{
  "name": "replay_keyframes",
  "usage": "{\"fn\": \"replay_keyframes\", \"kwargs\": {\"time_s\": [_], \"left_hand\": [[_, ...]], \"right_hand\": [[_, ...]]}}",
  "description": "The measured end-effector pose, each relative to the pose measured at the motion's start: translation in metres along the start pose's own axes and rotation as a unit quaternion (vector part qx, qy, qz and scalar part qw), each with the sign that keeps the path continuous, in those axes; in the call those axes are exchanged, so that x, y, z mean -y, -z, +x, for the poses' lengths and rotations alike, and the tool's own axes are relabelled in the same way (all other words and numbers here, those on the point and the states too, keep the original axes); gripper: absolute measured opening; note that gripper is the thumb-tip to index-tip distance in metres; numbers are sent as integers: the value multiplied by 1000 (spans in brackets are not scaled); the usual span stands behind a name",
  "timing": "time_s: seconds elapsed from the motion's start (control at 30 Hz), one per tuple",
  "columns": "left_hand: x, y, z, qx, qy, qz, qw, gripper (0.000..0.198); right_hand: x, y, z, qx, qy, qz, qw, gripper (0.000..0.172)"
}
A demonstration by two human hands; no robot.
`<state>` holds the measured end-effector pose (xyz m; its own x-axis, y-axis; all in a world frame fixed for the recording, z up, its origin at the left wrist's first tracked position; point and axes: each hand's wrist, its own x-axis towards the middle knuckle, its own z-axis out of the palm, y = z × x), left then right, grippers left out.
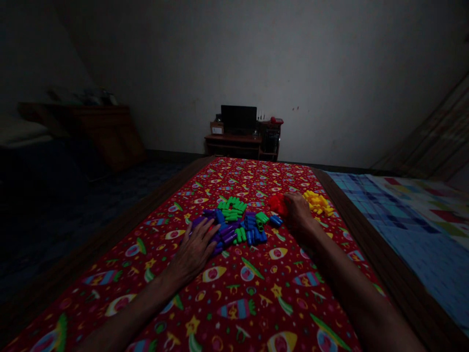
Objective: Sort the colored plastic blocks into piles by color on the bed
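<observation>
On a red patterned cloth (pixel 234 278) lie small plastic pieces grouped largely by colour. My left hand (pixel 197 244) rests with fingers spread on the purple pieces (pixel 227 235), a bit of red showing between its fingers. Green pieces (pixel 232 207) lie just beyond, and blue pieces (pixel 255 235) sit to the right, mixed with a few green ones. My right hand (pixel 297 208) is closed at the red pieces (pixel 277 204); its fingertips are hidden, so what it grips cannot be made out. Yellow pieces (pixel 318 203) are heaped just right of it.
A desk (pixel 234 139) with a black monitor (pixel 239 118) stands against the far wall. To the right is a surface with a blue checked cloth (pixel 392 225). A wooden cabinet (pixel 110 132) stands at the left.
</observation>
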<state>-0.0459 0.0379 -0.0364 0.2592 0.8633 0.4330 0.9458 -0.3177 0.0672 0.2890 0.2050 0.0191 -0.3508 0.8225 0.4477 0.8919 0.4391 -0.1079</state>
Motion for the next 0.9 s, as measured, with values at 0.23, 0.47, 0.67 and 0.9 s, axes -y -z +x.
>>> {"fn": "replay_keyframes", "kwargs": {"time_s": [0.23,0.47,0.67,0.9], "left_hand": [[3,-4,-2,-19,1,28,999,47],[3,-4,-3,-21,4,22,1000,48],[6,-9,-4,-10,6,19,1000,48],[8,-15,-4,-19,-9,16,1000,47]], "right_hand": [[-3,16,4,13,-21,-23,999,30],[-22,25,5,115,-86,4,990,38],[-20,-35,-3,125,-24,38,991,91],[-24,-64,-10,56,33,92,994,77]]}}
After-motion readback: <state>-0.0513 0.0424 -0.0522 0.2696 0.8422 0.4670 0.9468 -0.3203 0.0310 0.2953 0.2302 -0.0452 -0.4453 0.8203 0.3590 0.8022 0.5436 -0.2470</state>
